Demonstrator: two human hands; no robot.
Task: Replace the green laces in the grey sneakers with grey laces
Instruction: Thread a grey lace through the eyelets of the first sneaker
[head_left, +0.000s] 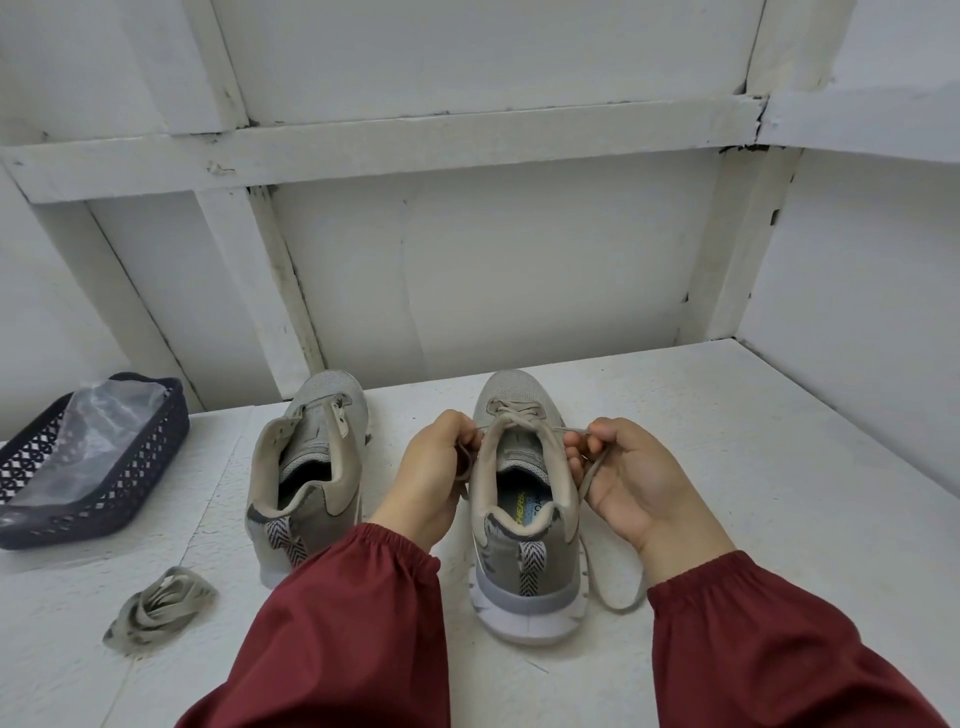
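Flat grey lace (570, 429) crossed the laced sneaker (521, 525), its ends pinched either side by left hand (434, 478) and right hand (631, 486).

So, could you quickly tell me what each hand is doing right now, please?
Left hand: fingers curled round one end of the lace in the sneaker.
Right hand: pinching the lace's other end.

Item, your clothing: 2 long sleeves, left sleeve (343, 618) and right sleeve (763, 644), maroon, smooth lightweight fabric, loosely puffed, each gathered by elastic at the wrist. Left hand (431, 478) and right hand (636, 486) bare.
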